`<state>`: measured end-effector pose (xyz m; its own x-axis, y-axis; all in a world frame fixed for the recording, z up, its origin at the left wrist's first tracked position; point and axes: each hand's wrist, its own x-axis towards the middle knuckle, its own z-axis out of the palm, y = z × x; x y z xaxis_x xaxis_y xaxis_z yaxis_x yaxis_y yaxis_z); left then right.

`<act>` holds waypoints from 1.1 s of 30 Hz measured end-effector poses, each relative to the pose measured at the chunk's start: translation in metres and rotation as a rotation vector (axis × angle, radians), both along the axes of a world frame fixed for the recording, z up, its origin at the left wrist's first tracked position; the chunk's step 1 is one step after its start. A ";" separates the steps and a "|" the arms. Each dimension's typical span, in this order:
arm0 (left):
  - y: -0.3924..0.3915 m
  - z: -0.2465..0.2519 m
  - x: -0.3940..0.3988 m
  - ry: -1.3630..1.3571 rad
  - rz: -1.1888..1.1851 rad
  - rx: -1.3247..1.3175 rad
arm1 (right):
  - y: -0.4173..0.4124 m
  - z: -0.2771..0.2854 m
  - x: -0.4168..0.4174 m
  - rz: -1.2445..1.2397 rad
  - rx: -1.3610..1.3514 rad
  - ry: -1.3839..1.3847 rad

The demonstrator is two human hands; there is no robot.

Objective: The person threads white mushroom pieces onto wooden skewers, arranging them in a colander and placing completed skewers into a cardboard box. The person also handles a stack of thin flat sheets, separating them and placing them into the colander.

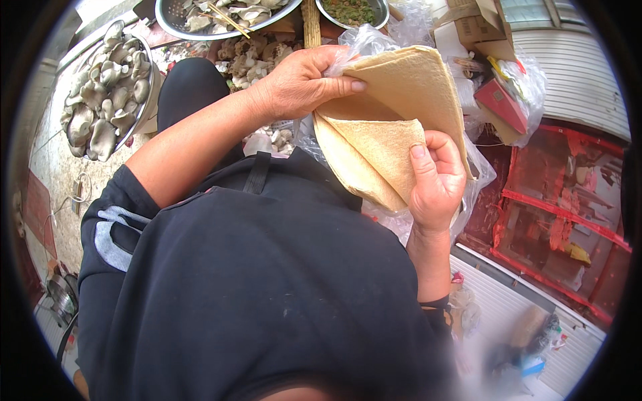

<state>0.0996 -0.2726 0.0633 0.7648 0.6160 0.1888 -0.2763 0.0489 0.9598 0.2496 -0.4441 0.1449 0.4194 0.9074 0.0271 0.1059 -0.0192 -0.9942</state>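
A folded stack of yellowish tofu sheets [401, 75] is held up in front of my lap, with a clear plastic bag [479, 185] hanging around and beneath it. My left hand [313, 80] grips the stack's upper left edge, thumb on top, along with some of the bag's film. Between the thumb and bent fingers of my right hand [439, 173] is the corner of a sheet, folded back over the lower part of the stack. How many layers that corner has, I cannot tell.
Oyster mushrooms [108, 95] fill a round basin at the left. Ahead stand a metal colander [173, 25] of torn mushrooms with wooden skewers [228, 20] and a bowl of chopped greens [351, 12]. Cardboard boxes [476, 27] and a red-framed cabinet [562, 200] are on the right.
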 end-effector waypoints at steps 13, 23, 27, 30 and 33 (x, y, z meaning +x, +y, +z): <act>-0.025 0.005 -0.035 0.268 0.348 -0.156 | 0.006 -0.007 -0.009 0.002 0.066 0.069; -0.047 0.033 -0.042 0.027 -0.206 -0.776 | 0.017 -0.027 -0.041 0.090 0.011 0.003; -0.045 0.023 -0.043 -0.015 -0.222 -0.815 | 0.016 -0.033 -0.042 0.106 0.009 0.015; -0.044 0.015 -0.043 -0.033 -0.260 -0.812 | 0.016 -0.035 -0.043 0.098 0.016 0.028; -0.042 0.014 -0.045 -0.054 -0.298 -0.835 | 0.016 -0.035 -0.043 0.095 0.021 0.031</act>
<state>0.0548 -0.3143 0.0772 0.9183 0.3458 -0.1926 -0.1847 0.8046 0.5644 0.2071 -0.4284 0.1098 0.3324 0.9425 0.0350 0.0750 0.0105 -0.9971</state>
